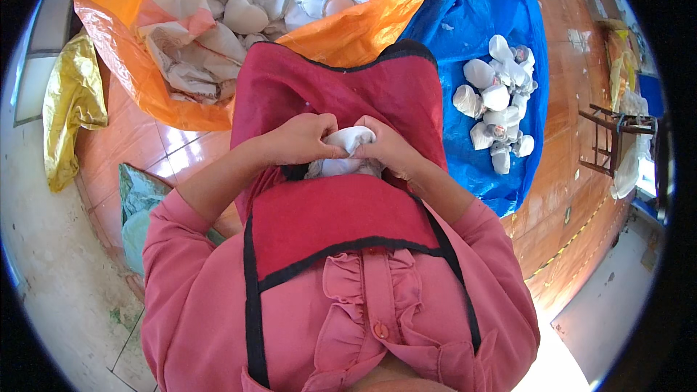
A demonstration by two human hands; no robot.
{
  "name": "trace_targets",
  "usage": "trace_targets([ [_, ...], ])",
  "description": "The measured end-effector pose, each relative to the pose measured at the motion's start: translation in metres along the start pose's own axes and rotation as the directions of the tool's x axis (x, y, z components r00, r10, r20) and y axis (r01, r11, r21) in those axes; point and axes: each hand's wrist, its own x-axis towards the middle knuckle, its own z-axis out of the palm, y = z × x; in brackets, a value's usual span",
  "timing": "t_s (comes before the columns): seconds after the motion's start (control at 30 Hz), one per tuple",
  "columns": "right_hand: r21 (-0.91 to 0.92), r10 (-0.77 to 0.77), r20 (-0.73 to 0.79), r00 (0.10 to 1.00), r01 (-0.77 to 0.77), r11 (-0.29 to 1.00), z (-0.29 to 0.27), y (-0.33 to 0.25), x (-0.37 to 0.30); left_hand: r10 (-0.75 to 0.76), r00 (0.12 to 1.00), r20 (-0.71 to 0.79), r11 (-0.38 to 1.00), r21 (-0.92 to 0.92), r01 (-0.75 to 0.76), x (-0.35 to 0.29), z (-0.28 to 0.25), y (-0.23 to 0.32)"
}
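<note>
Over my lap, my left hand (311, 138) and my right hand (388, 151) meet around a white cup-shaped pad (351, 138). Thumbs and curled fingers of both hands pinch its edges from either side. The pad's rim looks folded or bent near my right fingers. Just below it, between my wrists, lies more white material (343, 167), partly hidden by the hands; its kind is unclear. A red apron (341, 87) with black edging covers my legs.
An orange sack (396, 11) ahead on the left holds many similar white pads (247, 14). Several bunched white pieces (496, 98) lie on a blue sheet (454, 138) at the right. Farther right stands a dark wooden stool (608, 138). A yellow bag (69, 112) lies far left.
</note>
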Motion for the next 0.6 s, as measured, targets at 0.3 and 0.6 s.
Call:
trace_targets([
  [0.3,-0.058,-0.181,-0.005,0.983,0.18,0.982,-0.007,0.047,0.008,-0.031,0.993,-0.112,0.999,-0.037,0.027,-0.009,0.014,0.007],
  [0.6,-0.003,-0.094,0.28,0.955,0.099,0.995,-0.037,0.023,-0.005,-0.104,0.986,-0.13,0.993,0.049,0.111,-0.009,0.013,0.018],
])
